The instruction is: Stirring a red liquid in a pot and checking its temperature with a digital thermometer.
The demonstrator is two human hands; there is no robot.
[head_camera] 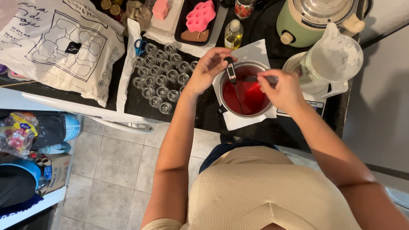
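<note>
1. Leftmost, a white printed bag [59, 42] lies on the dark counter [200, 115], well apart from both hands.
2. Next, a cluster of small clear glass jars [159, 76] stands just beside the left hand [208, 68].
3. Left-hand fingers [223, 53] pinch the head of a probe thermometer [231, 72]; its long axis runs from the fingers down toward the person, with the probe dipping into the red liquid.
4. Centrally, a metal pot [245, 91] of red liquid rests on white paper [251, 53], between the two hands.
5. Right-hand [281, 89] fingers [266, 76] are pressed together around a metal utensil handle [251, 78], lying crosswise over the pot's far half.
6. Rightmost, an upturned clear jug [334, 57] stands near the right hand, touching nothing held.
</note>
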